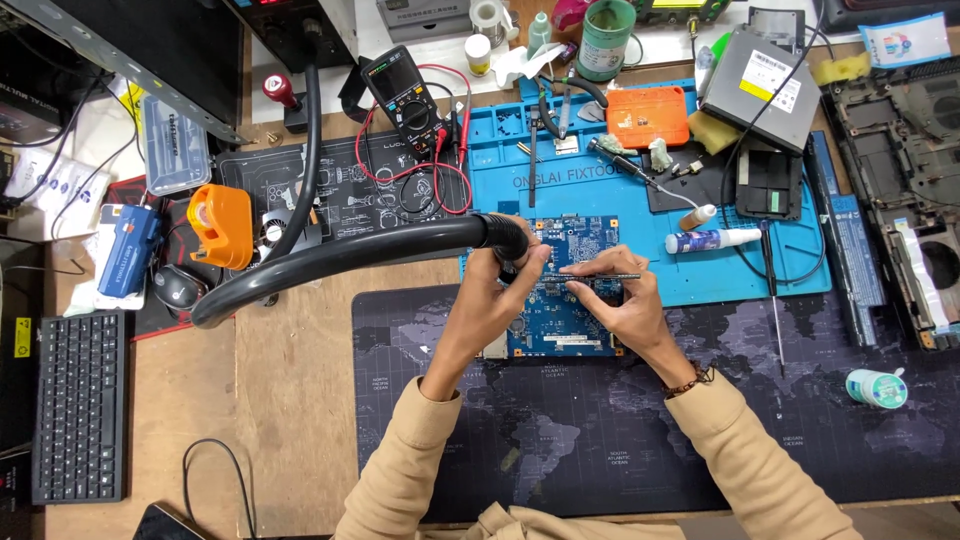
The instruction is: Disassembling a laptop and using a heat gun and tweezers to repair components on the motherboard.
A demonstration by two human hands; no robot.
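Note:
A blue circuit board [575, 240] lies across the edge of a blue work mat [700, 270] and a dark map-printed desk mat [560, 430]. My left hand [500, 290] grips the black nozzle at the end of a thick black hose [330, 258], holding it down over the board's left part. My right hand [612, 300] holds thin metal tweezers [605, 275] level over the board, their tip pointing left toward the nozzle. Both hands rest above the board's middle and hide much of it.
A multimeter [405, 95] with red and black leads sits behind the board. An orange parts tray [647, 115], a white tube [712, 240], a screwdriver [775, 300], an optical drive [765, 85] and an open laptop chassis [905, 190] lie right. A keyboard [80, 405] and an orange object [220, 225] are left.

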